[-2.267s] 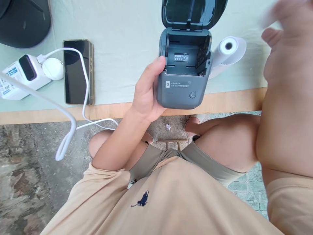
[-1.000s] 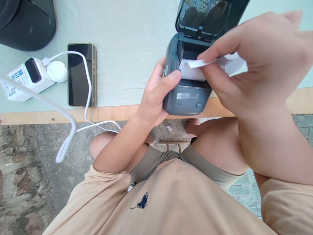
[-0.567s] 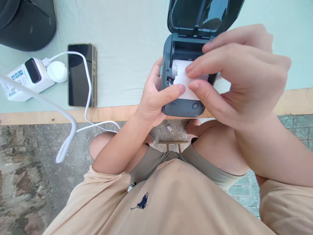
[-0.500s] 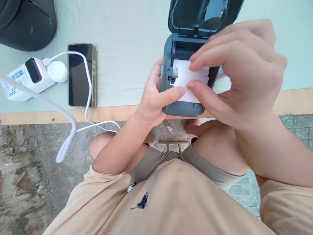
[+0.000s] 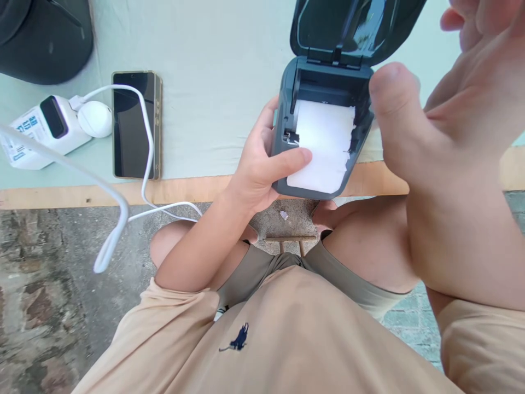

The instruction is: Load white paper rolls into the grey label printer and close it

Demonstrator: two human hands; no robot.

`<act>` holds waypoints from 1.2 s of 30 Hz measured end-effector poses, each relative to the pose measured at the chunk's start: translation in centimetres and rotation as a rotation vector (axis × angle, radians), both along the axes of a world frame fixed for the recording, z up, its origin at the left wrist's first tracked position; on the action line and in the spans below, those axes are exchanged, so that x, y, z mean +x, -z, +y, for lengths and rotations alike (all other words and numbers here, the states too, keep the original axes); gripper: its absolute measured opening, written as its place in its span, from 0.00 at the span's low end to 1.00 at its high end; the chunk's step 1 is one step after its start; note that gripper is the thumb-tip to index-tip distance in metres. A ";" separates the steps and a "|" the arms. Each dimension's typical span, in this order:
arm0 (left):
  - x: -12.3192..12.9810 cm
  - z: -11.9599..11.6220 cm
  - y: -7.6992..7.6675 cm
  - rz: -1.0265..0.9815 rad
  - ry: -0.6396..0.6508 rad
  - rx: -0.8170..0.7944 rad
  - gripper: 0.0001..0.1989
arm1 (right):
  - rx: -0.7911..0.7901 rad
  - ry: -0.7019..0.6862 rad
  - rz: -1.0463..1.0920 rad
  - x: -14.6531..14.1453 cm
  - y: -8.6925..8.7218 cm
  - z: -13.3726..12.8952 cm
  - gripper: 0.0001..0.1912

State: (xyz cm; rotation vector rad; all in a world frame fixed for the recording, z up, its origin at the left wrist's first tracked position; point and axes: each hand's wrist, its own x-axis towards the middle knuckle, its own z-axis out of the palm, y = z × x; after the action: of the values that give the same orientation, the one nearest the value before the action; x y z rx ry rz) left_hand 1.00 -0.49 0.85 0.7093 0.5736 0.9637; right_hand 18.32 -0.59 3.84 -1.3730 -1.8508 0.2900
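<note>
A dark grey-blue label printer (image 5: pixel 311 193) is tilted in my left hand (image 5: pixel 262 164), whose fingers wrap round its left side. The thumb rests on the white paper strip (image 5: pixel 324 131), which lies inside the printer and reaches over its front edge. The paper's right edge looks torn. Beyond the body, the dark see-through lid (image 5: pixel 353 30) stands raised. My right hand (image 5: pixel 430 82) is off the printer, to the right of the lid, with thumb and fingers apart and nothing visible between them. Part of that hand runs out of the frame at the top.
On the table's left lie a phone (image 5: pixel 133 128) and a white device (image 5: pixel 61 123) with a round white piece (image 5: pixel 94 119). A white cable (image 5: pixel 150 137) crosses the phone. A black bag-like object (image 5: pixel 53 44) sits at the top left. A paper scrap (image 5: pixel 284 215) is on the floor.
My right hand has let go of the paper and moved up and right. The strip now reaches further forward, over the printer's button. The printer has shifted slightly right.
</note>
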 end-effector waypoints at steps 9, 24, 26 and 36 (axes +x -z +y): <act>0.0 0.0 0.0 -0.037 -0.029 -0.027 0.17 | 0.140 -0.170 -0.150 0.8 -0.9 0.4 0.21; -0.1 0.2 -0.1 0.041 -0.038 -0.051 0.15 | 0.247 -0.361 -0.143 1.9 -0.3 1.0 0.18; -0.1 0.1 -0.1 0.031 -0.032 -0.037 0.15 | 0.245 -0.378 -0.166 1.8 -0.4 0.8 0.17; -0.1 0.0 -0.1 0.052 -0.018 -0.035 0.23 | 0.177 -0.279 -0.174 1.1 -0.5 0.2 0.14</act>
State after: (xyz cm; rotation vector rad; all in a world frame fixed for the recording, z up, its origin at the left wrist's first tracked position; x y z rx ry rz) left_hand 0.92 -0.47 0.94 0.7009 0.6423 0.9524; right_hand 19.43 -0.39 4.36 -1.0472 -2.1606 0.1460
